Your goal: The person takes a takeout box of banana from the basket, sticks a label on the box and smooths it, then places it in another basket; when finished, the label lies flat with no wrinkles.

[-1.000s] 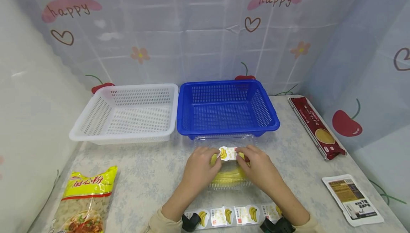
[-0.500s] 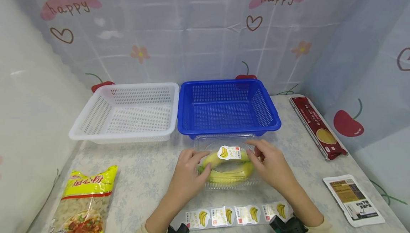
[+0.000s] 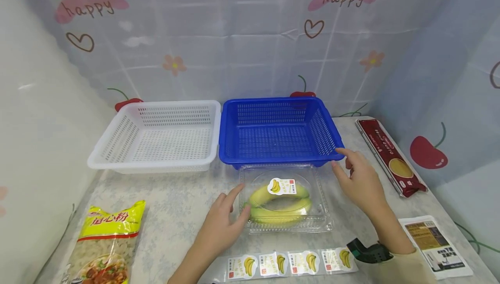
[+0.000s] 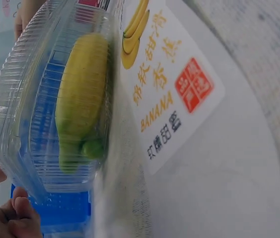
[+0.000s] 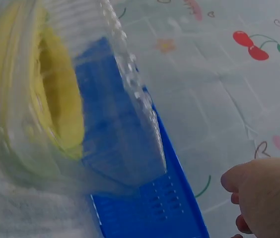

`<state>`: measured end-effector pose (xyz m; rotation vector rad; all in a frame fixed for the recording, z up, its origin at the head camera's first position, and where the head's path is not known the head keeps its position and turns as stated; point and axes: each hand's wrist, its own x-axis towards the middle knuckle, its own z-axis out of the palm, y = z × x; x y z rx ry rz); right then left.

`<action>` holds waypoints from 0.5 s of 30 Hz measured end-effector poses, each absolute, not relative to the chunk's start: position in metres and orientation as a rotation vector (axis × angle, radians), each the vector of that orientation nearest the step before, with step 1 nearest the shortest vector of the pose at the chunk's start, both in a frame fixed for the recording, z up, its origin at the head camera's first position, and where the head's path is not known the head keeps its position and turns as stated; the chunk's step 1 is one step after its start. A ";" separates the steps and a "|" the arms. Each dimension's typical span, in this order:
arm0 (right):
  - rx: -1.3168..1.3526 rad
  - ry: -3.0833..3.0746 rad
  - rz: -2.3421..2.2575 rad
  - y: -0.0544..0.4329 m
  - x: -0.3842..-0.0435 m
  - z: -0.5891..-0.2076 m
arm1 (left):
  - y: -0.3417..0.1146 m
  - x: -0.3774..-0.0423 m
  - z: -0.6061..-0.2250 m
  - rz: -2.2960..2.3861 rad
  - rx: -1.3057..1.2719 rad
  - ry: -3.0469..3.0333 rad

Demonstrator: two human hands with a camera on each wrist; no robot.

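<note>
A clear plastic clamshell box with bananas inside lies in front of the blue basket. On its lid is a white banana label. My left hand is at the box's left edge, fingers apart and nothing held; whether they touch the box I cannot tell. My right hand is raised off the box, near the blue basket's front right corner, and holds nothing. Nearer to me lies a strip of banana labels, also large in the left wrist view as a label sheet.
A white basket and a blue basket stand side by side at the back. At left lies a yellow-topped food bag. A red spaghetti pack and a white pouch lie at right.
Both hands have let go of the banana label, which now lies on the lid. The left hand has moved left and down; the right hand has moved right and up, away from the box.
</note>
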<state>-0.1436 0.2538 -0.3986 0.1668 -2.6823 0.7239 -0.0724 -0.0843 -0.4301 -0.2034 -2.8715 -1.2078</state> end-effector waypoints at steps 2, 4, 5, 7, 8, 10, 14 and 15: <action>0.124 -2.718 0.719 0.262 -0.150 -0.397 | -0.085 -0.072 -0.432 -1.248 -0.190 -2.908; 0.093 -2.765 0.720 0.269 -0.157 -0.397 | -0.086 -0.072 -0.433 -1.284 -0.188 -2.925; 0.083 -2.787 0.727 0.271 -0.160 -0.397 | -0.086 -0.072 -0.434 -1.300 -0.190 -2.931; 0.076 -2.826 0.749 0.277 -0.168 -0.397 | -0.086 -0.072 -0.435 -1.330 -0.203 -2.939; 0.077 -2.845 0.763 0.279 -0.172 -0.398 | -0.086 -0.072 -0.435 -1.345 -0.213 -2.943; 0.076 -2.885 0.782 0.282 -0.179 -0.399 | -0.087 -0.073 -0.435 -1.373 -0.234 -2.953; 0.088 -2.933 0.817 0.286 -0.193 -0.402 | -0.086 -0.073 -0.436 -1.436 -0.291 -2.974; 0.093 -2.938 0.829 0.287 -0.196 -0.403 | -0.086 -0.073 -0.436 -1.452 -0.302 -2.979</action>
